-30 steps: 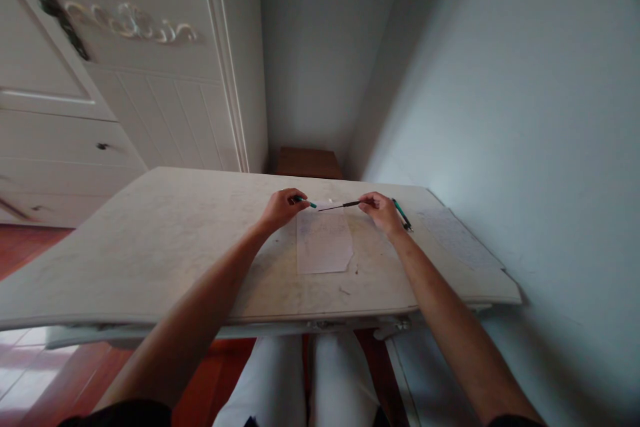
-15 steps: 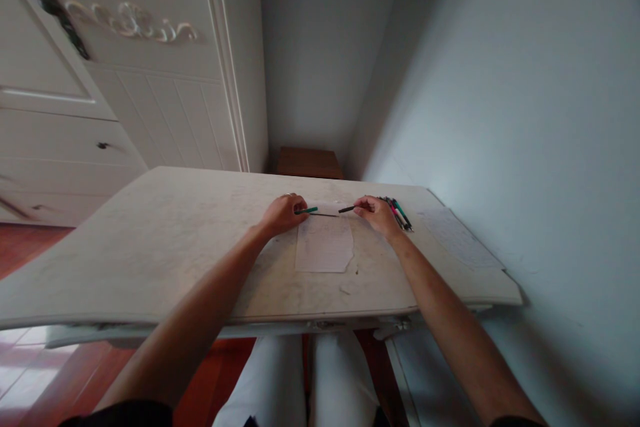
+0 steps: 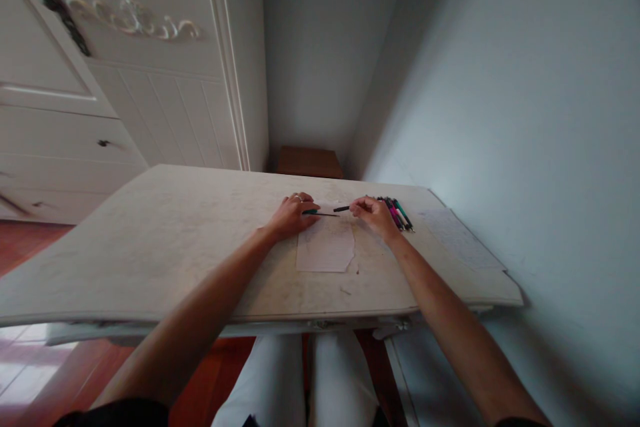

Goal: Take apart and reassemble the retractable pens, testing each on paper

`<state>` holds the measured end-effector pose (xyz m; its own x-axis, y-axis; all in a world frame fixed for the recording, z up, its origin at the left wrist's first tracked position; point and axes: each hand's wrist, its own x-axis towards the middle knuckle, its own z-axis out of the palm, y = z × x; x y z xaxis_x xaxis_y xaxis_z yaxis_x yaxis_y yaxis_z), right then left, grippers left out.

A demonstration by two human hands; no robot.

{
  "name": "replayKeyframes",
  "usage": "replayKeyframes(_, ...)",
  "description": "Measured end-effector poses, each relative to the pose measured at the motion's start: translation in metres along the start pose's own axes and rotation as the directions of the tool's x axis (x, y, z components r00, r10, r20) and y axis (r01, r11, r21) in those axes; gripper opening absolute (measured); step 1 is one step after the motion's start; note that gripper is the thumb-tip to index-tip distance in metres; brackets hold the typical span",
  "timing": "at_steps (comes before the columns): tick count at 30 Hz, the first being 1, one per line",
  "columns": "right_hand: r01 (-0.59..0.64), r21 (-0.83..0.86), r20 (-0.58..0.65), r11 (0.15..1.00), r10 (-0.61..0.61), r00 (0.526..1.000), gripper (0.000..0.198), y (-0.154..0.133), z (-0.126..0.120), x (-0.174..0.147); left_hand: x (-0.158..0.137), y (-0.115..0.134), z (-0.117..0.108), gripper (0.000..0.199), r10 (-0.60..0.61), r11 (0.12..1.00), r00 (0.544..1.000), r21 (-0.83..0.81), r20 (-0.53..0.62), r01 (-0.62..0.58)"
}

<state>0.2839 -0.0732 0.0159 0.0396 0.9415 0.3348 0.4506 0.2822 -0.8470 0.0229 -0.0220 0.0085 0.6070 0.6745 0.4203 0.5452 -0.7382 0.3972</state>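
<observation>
My left hand (image 3: 295,214), a ring on one finger, is closed around a short green pen piece (image 3: 311,211), mostly covered by the fingers. Right beside it a thin dark stick (image 3: 327,215), like a pen refill, crosses the upper part of a sheet of paper (image 3: 326,248); whether the fingers touch it I cannot tell. My right hand (image 3: 373,211) pinches a black pen (image 3: 342,209), its end pointing left towards the green piece. Just right of that hand lies a bunch of pens (image 3: 399,213), several in black, pink and green.
The white table (image 3: 180,247) carries small scraps (image 3: 345,291) near the paper. A written sheet (image 3: 463,237) lies at its right, along the wall (image 3: 540,113). A white cabinet (image 3: 165,100) stands behind on the left, and a brown wooden box (image 3: 310,162) beyond the far edge.
My left hand has shifted right, its fingers now covering more of the green piece. My right hand has moved slightly left with the black pen.
</observation>
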Motion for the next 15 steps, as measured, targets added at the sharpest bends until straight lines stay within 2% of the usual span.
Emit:
replayKeyframes(7, -0.002, 0.043, 0.061, 0.999, 0.0, 0.998, 0.05, -0.018, 0.009, -0.008, 0.001, 0.022, -0.003, 0.037, 0.161, 0.98, 0.98, -0.1, -0.118, -0.173)
replayKeyframes(12, 0.017, 0.001, 0.097, 1.0, -0.017, 0.995, 0.058, -0.028, 0.016, -0.015, 0.0, 0.034, -0.001, 0.021, 0.16, 0.975, 0.982, -0.141, -0.099, -0.173)
replayKeyframes(15, 0.015, -0.019, 0.096, 1.0, -0.013, 0.995, 0.062, -0.03, 0.018, -0.017, 0.0, 0.036, -0.001, 0.021, 0.153, 0.977, 0.981, -0.131, -0.12, -0.169)
